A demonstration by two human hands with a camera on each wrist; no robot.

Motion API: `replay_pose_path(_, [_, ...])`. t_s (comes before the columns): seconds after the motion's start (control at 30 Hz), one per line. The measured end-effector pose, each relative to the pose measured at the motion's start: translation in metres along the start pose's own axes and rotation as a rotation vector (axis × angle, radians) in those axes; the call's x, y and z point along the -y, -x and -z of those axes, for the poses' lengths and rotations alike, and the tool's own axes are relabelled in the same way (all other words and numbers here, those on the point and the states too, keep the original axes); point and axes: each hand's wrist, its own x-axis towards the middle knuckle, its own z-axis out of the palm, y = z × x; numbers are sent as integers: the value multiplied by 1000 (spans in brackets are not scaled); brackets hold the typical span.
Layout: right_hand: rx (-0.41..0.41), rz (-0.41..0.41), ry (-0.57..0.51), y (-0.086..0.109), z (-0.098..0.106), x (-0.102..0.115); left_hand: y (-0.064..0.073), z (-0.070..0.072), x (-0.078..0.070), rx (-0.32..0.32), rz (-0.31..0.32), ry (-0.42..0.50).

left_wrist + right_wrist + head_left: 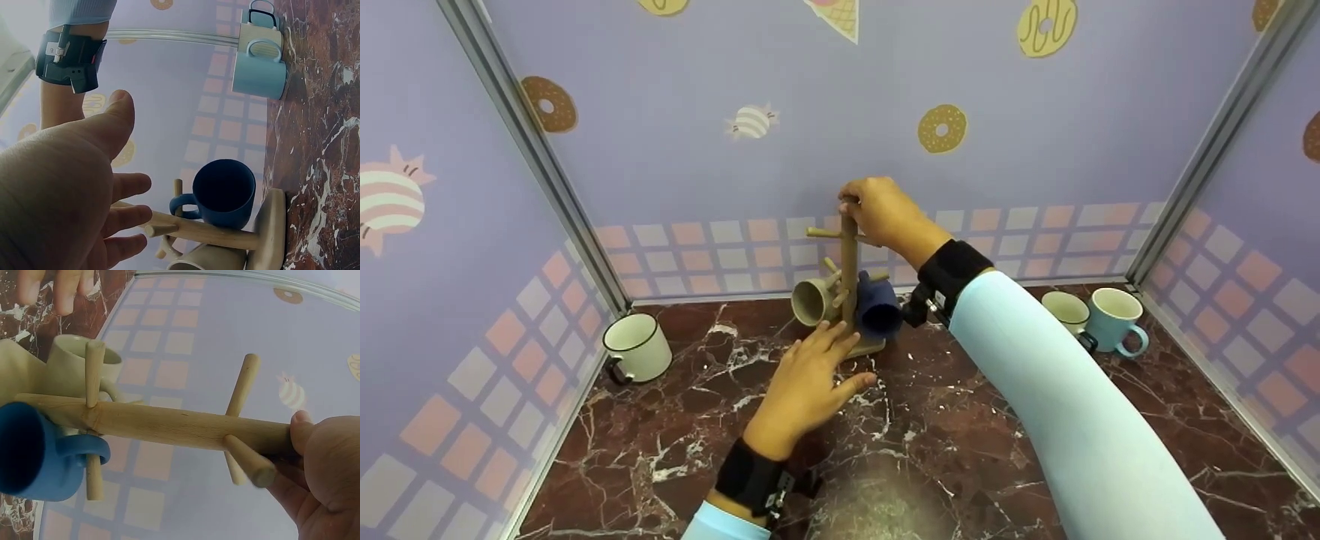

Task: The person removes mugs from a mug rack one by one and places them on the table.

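Observation:
A wooden mug tree (849, 262) stands upright near the back wall, with bare pegs at its upper level. My right hand (889, 214) grips the top of its post, thumb and fingers curled round the wood. On a lower peg hangs a dark blue mug (224, 194), its handle looped over the peg in the right wrist view. Across the post, a cream mug (811, 301) hangs on another lower peg. My left hand (810, 379) is held in front of the base, fingers spread and nearly straight, holding nothing in the left wrist view.
At the left wall stands a white mug (639, 349) with a black rim and handle. Toward the right wall are a cream mug (1065, 309) with a dark handle and a light blue mug (1110, 326). Another light blue mug (259, 76) shows in the left wrist view.

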Motion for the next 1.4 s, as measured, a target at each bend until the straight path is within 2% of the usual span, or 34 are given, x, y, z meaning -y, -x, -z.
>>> replay_pose_path(0.17, [-13,-30,0,3,0,1,0,-1,1,-1,-7,-6])
replay_pose_path(0.6, [-107,-72,32,8,4,-3,-2,-3,1,-12,-17,4])
replay_pose_path(0.9, [-162,-118,44,10,3,-2,-2,-3,0,13,0,4])
replay_pose_path(1.4, [-206,-176,47,5,-1,2,-1,-1,-1,6,1,19])
